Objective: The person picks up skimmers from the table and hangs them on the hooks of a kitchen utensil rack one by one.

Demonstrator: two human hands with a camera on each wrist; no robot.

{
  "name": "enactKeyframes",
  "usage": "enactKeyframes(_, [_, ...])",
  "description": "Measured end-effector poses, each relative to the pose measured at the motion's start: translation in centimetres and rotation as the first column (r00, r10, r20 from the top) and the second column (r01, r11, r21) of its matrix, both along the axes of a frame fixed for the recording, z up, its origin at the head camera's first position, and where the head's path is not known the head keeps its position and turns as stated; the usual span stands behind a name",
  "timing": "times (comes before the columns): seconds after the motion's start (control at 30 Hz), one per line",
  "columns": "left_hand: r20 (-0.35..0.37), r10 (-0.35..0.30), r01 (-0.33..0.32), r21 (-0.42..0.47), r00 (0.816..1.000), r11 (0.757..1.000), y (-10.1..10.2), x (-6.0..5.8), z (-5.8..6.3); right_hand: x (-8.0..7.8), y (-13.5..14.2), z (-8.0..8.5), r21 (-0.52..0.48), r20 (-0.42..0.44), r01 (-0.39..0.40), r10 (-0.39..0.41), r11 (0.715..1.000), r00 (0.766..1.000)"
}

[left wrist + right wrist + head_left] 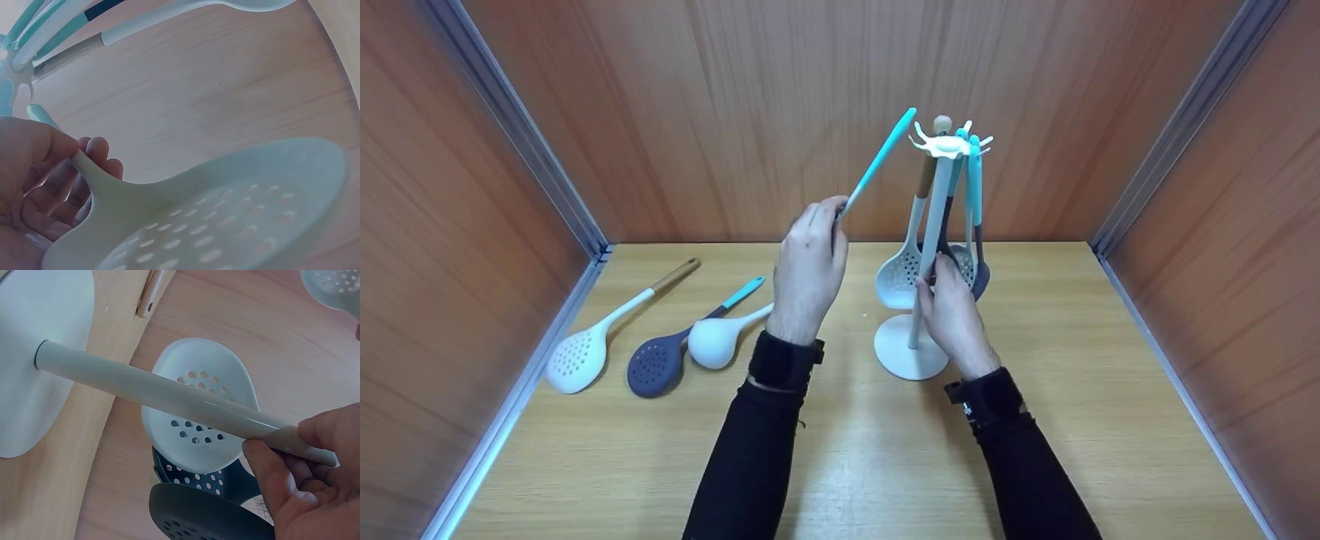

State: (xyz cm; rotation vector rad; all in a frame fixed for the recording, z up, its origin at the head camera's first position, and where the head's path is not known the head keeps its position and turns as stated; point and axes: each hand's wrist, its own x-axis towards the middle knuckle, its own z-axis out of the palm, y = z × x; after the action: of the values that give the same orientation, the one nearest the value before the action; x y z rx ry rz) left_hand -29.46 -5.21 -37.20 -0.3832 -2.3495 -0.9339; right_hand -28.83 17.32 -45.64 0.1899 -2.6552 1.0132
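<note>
My left hand [810,262] pinches a pale slotted skimmer [146,197] by its neck, with thumb and fingertips. Its turquoise handle [881,159] slants up to the right, its tip close beside the hooked top of a white utensil stand [947,146]. In the head view the hand hides the skimmer's perforated bowl. My right hand [954,315] grips the stand's pole [129,382] with thumb and fingers, partway up. On the stand hang several utensils, among them a white skimmer with a wooden handle [898,277] and dark ones with turquoise handles [975,184].
At the left of the table lie a white skimmer [577,361] with a wooden handle, a dark skimmer [655,367] with a turquoise handle and a white ladle [714,343]. Wood-grain panels [810,90] enclose the back and both sides.
</note>
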Motion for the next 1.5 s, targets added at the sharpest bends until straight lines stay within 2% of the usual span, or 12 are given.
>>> enactKeyframes(0.37, [-0.047, -0.017, 0.017, -0.002, 0.999, 1.000, 0.1, 0.2, -0.2, 0.0, -0.1, -0.1, 0.020, -0.039, 0.004, -0.003, 1.000, 0.999])
enactKeyframes(0.83, [-0.012, -0.001, 0.000, -0.029, 1.000, 1.000, 0.2, 0.1, -0.3, -0.1, -0.1, -0.1, 0.013, -0.031, 0.000, 0.000, 1.000, 1.000])
enactKeyframes(1.1, [-0.025, -0.001, 0.000, -0.041, 1.000, 0.999, 0.3, 0.0, -0.6, -0.1, 0.0, 0.0, 0.009, -0.020, 0.000, 0.001, 1.000, 1.000])
enactKeyframes(1.5, [-0.036, -0.010, 0.008, -0.052, 0.999, 0.999, 0.4, -0.1, -1.2, 0.0, 0.0, -0.1, 0.001, -0.058, 0.000, 0.000, 1.000, 0.998])
